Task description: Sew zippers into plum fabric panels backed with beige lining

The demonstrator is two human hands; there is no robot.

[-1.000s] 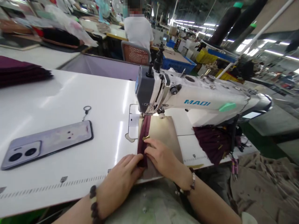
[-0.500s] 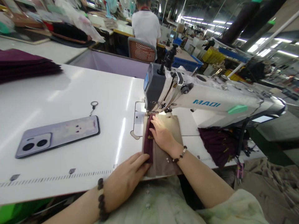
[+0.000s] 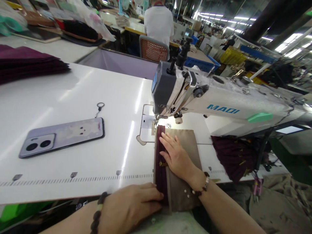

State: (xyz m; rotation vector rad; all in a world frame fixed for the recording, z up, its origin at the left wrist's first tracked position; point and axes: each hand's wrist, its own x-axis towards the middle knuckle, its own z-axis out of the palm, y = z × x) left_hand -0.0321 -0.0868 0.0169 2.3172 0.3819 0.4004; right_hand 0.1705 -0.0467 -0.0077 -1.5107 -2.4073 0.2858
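Pinching maroon strip (image 3: 161, 178) with left hand (image 3: 134, 204), right hand (image 3: 179, 159) flat on it; blue crate (image 3: 200, 65), contents unclear.

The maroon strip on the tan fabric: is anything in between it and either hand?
Nothing visible. The right hand has its fingers on the maroon strip itself, and the left hand touches it near its lower end. The brass-coloured zipper pull lies beside the right hand and blocks neither.
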